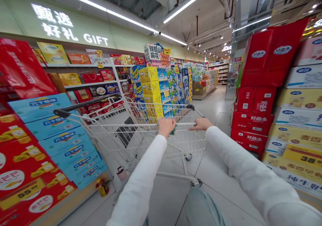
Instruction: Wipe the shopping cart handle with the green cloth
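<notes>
A wire shopping cart point(148, 142) stands in front of me, with a black handle bar point(85, 104) along its left side. My left hand point(166, 126) grips the cart's metal rail point(183, 123), and a small teal item point(173, 130) shows beneath the palm. A little to the right, my right hand point(200, 123) lies over the same rail, fingers curled across it. White sleeves cover both arms. Inside the basket lies a black flat panel point(125, 132). Wire mesh and the panel hide part of the floor below.
Stacked blue and red gift boxes point(60, 142) line the left, below shelves of boxed goods point(80, 68). Red cartons point(251, 115) and yellow-and-white cartons point(297, 125) rise on the right. A yellow-and-blue carton display point(156, 92) stands ahead. A paper cup point(121, 173) sits on the tiled floor.
</notes>
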`<state>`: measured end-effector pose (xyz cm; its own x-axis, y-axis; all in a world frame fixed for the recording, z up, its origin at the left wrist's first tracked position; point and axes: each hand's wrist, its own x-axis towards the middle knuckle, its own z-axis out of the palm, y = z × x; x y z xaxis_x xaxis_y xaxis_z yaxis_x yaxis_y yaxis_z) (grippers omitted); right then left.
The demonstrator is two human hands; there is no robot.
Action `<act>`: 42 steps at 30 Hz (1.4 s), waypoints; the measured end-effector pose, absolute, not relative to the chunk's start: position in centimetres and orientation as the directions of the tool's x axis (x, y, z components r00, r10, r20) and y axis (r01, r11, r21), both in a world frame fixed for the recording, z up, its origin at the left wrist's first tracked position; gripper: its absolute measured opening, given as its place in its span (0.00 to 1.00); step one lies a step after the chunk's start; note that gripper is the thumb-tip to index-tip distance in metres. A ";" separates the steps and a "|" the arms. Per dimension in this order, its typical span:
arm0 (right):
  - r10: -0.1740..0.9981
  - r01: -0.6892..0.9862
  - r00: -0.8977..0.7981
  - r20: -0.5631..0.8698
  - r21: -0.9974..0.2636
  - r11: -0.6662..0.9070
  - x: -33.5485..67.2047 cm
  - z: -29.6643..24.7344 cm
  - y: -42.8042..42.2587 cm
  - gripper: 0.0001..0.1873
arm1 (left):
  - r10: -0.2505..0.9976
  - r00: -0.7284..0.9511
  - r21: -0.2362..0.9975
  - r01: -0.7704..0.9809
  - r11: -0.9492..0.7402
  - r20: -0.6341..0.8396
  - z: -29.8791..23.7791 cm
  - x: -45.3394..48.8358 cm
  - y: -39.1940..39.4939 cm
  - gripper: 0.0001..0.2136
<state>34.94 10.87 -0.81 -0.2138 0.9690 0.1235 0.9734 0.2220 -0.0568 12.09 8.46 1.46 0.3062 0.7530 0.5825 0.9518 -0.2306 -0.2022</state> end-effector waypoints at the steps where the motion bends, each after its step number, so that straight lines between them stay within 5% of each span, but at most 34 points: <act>1: 0.972 0.975 -0.206 0.112 -0.066 0.214 34.8 -0.8 10.8 0.30 | 0.748 0.316 -0.189 0.949 -0.253 0.583 1.1 13.7 8.5 0.24; 7: 0.975 0.989 -0.146 0.168 -0.004 0.149 34.3 -1.1 10.3 0.15 | 0.750 0.392 -0.114 0.911 -0.395 0.533 -0.3 21.4 8.8 0.23; 14: 0.976 0.990 -0.133 0.170 -0.013 0.137 34.3 -1.0 10.2 0.17 | 0.723 0.427 -0.156 0.897 -0.413 0.543 -0.5 20.3 8.7 0.22; 21: 0.983 0.984 -0.150 0.110 -0.085 0.159 34.2 -0.7 10.0 0.30 | 0.732 0.359 -0.209 0.933 -0.292 0.578 0.7 13.3 8.1 0.22; 30: 0.973 0.981 -0.172 0.152 -0.067 0.183 34.7 -1.4 10.0 0.31 | 0.727 0.275 -0.224 0.960 -0.169 0.629 2.6 1.6 7.7 0.24; 37: 0.882 0.926 -0.370 0.291 0.038 0.376 29.0 -0.6 8.5 0.25 | 0.723 0.235 -0.232 0.967 -0.106 0.650 2.2 1.7 8.2 0.27; 42: 0.871 0.945 -0.318 0.374 0.054 0.322 24.4 -0.9 8.2 0.23 | 0.715 0.228 -0.222 0.969 -0.104 0.661 2.1 2.3 7.9 0.25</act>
